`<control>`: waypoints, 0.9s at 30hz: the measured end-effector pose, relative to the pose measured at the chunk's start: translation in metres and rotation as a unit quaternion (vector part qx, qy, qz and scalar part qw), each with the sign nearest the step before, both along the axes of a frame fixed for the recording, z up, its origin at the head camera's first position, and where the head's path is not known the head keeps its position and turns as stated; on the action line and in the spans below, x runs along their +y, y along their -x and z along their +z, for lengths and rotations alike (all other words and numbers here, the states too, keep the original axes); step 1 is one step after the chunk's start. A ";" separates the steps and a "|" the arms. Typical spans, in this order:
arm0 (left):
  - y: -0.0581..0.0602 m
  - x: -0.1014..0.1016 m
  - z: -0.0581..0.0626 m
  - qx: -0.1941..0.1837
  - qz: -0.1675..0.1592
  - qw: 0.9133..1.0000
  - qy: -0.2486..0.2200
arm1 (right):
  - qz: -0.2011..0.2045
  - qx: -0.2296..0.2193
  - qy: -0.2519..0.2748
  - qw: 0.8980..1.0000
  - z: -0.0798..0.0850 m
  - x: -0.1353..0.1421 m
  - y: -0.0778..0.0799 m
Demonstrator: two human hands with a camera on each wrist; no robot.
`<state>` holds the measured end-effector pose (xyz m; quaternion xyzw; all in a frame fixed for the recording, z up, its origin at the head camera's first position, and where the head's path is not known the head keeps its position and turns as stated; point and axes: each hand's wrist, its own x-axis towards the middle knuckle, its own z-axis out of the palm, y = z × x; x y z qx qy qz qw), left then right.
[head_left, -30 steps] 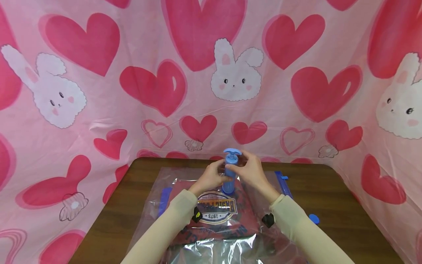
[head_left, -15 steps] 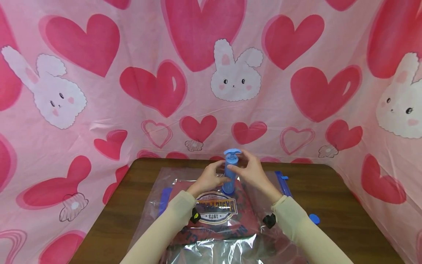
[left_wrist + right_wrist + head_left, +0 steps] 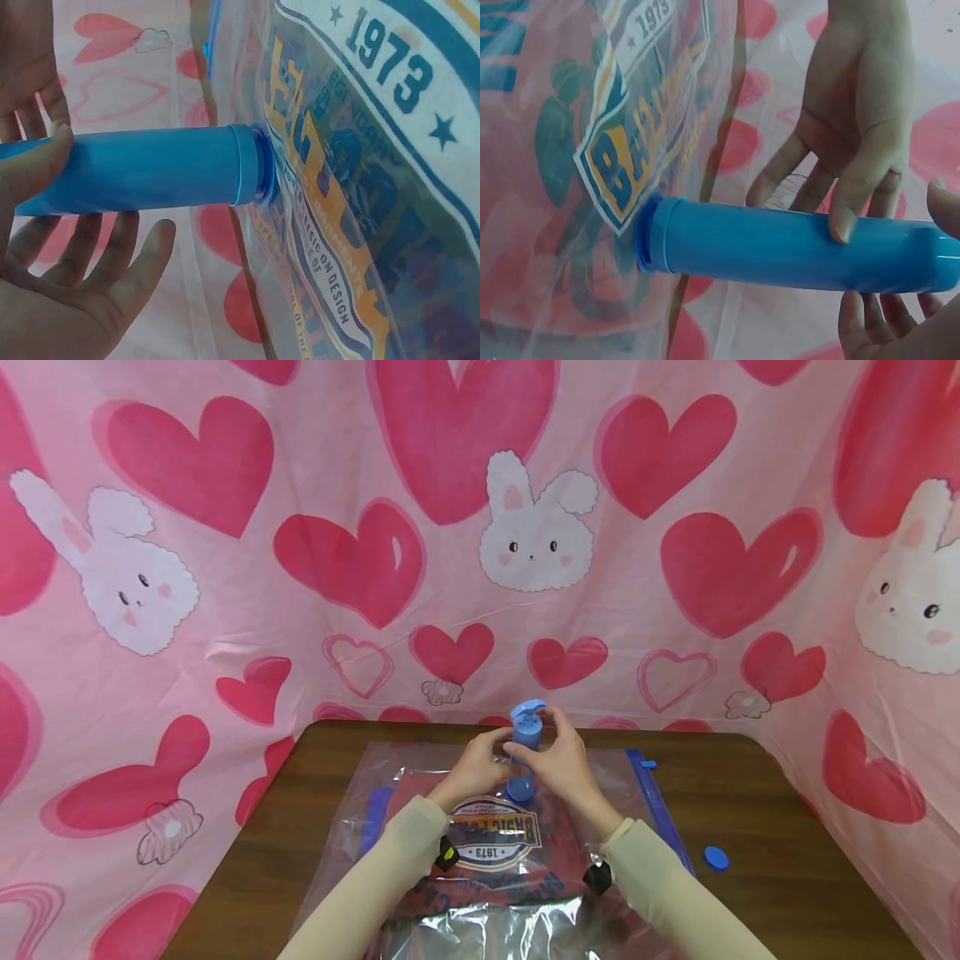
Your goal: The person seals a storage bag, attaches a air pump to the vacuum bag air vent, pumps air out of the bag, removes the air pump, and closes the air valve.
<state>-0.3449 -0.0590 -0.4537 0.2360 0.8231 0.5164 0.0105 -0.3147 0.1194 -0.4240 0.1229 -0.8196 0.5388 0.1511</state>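
A blue hand pump [image 3: 528,732] stands upright with its base on the blue valve [image 3: 266,165] of a clear plastic storage bag [image 3: 480,935]. Inside the bag lies a folded red garment [image 3: 558,856] with a printed "1973" badge. My left hand [image 3: 474,772] grips the pump's barrel from the left, thumb on the near side and fingers behind. From the right, my right hand [image 3: 564,766] holds the barrel higher up, its thumb across the front. The pump's winged handle [image 3: 529,707] sits close above the barrel, tilted a little, over both hands.
A round blue cap [image 3: 716,858] lies on the wooden table [image 3: 795,827] right of the bag. Along the bag's right side runs a blue zip strip [image 3: 663,814] with a slider [image 3: 648,765] near its far end. A pink heart-and-rabbit cloth [image 3: 630,610] hangs behind the table.
My right hand has shifted left and around the barrel, its thumb now further across the front. The pump's handle has turned slightly. My left hand stays nearly in place.
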 end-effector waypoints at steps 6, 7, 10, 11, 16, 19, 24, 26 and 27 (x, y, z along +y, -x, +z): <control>-0.002 0.001 0.001 -0.003 -0.007 1.000 0.008 | -0.010 0.023 0.008 1.000 -0.004 -0.001 0.002; -0.002 0.001 0.001 -0.003 -0.008 1.000 0.009 | -0.008 0.027 0.009 1.000 -0.004 -0.001 0.002; -0.002 0.000 0.002 -0.005 -0.012 1.000 0.011 | -0.002 0.030 0.005 1.000 -0.003 0.000 0.003; -0.002 0.000 0.002 -0.006 -0.014 1.000 0.010 | 0.003 0.027 0.007 1.000 -0.002 0.001 0.003; 0.000 -0.001 0.001 -0.009 -0.024 1.000 0.007 | 0.027 0.009 0.023 0.999 -0.002 0.004 0.002; 0.001 -0.001 0.000 -0.010 -0.025 1.000 0.004 | 0.045 0.012 0.033 0.998 -0.001 0.006 0.001; 0.002 -0.002 -0.001 -0.010 -0.026 1.000 -0.005 | 0.081 0.021 0.026 0.996 0.000 0.009 0.001; 0.002 -0.002 -0.001 -0.012 -0.026 1.000 -0.005 | 0.093 0.021 0.020 0.995 0.001 0.010 0.001; 0.002 -0.002 -0.001 -0.013 -0.026 1.000 -0.002 | 0.098 0.021 0.017 0.995 0.001 0.011 0.002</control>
